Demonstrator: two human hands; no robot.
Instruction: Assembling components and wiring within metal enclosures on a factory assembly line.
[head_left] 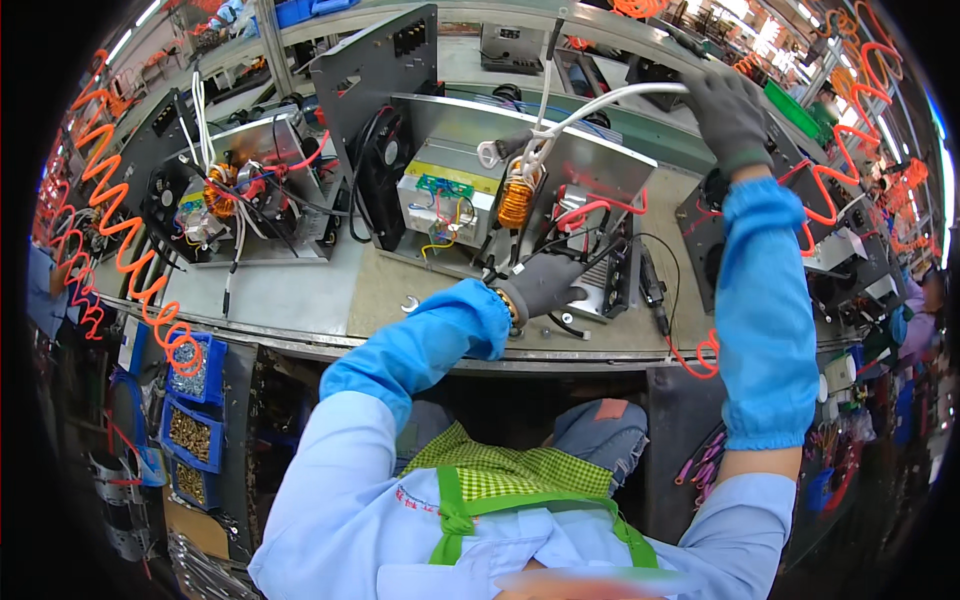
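Observation:
My right hand (728,118), in a dark grey glove, is raised at the upper right. Its fingers close on the end of a thick white cable (625,92). This cable runs left to a copper-wound toroid coil (516,202) inside an open metal chassis (590,160). A ring terminal (489,152) on a dark sleeved lead sticks out beside the coil. My left hand (540,287), also gloved, is low at the chassis front among thin black cables (610,247). Its fingers bend over there, and what they grip is hidden. A green circuit board (445,188) and a black fan (388,150) sit left of the coil.
A similar open chassis (250,190) stands left, another unit (840,250) right. A wrench (410,303) and a black pen-like tool (652,285) lie on the bench (310,300). Orange coiled hoses (125,215) hang at both sides. Blue bins (195,437) of small hardware stand lower left.

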